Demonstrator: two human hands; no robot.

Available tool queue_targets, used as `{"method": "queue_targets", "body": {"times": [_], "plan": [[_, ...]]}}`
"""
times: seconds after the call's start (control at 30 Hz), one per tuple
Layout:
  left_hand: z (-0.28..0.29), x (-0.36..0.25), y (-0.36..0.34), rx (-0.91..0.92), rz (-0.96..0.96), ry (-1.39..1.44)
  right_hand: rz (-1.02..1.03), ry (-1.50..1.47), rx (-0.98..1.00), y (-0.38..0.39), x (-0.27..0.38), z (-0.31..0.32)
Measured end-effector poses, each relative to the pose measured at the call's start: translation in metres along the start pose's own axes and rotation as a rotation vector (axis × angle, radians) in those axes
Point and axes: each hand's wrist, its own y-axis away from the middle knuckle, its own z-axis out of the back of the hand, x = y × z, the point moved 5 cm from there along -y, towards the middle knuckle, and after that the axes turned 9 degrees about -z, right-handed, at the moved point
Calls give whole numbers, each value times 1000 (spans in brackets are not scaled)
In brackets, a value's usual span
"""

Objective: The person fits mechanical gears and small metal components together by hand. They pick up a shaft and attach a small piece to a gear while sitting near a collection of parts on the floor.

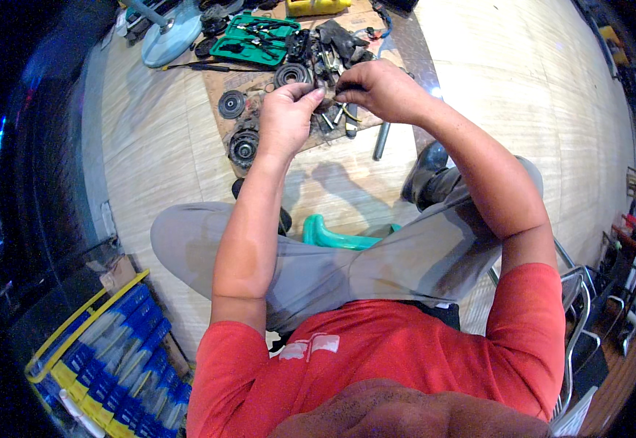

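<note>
Above the cardboard on the floor, my left hand (286, 117) is closed, thumb pressed against the bent forefinger. Close to its right, my right hand (385, 91) is closed too, with its fingertips pinched together and turned toward the left hand. Whatever either hand pinches is too small or hidden to make out. Just beyond the left fingers lies a dark ring-shaped part (291, 74). Pliers with yellow-edged handles (351, 114) lie below the right fingers. A round pulley-like disc (232, 104) and a larger black round part (244, 147) are left of my left hand.
A green tool case (256, 40) lies open at the far side of the cardboard (212, 89), near a yellow case (318, 6). A metal tube (381, 141) lies right of the pliers. A pale blue round stand base (172, 38) is far left; blue-and-yellow bins (117, 358) stand near left.
</note>
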Motion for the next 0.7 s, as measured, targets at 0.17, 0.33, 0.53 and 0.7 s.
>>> {"method": "queue_targets", "body": {"times": [0.17, 0.33, 0.53, 0.7], "plan": [[-9, -1, 4, 162, 48, -72, 64, 72, 47, 2, 0, 0], [-14, -9, 11, 270, 109, -13, 74, 123, 121, 6, 3, 2], [-12, -12, 10, 319, 85, -161, 58, 172, 114, 6, 1, 19], [-15, -16, 14, 371, 75, -180, 84, 229, -20, 8, -3, 30]]}}
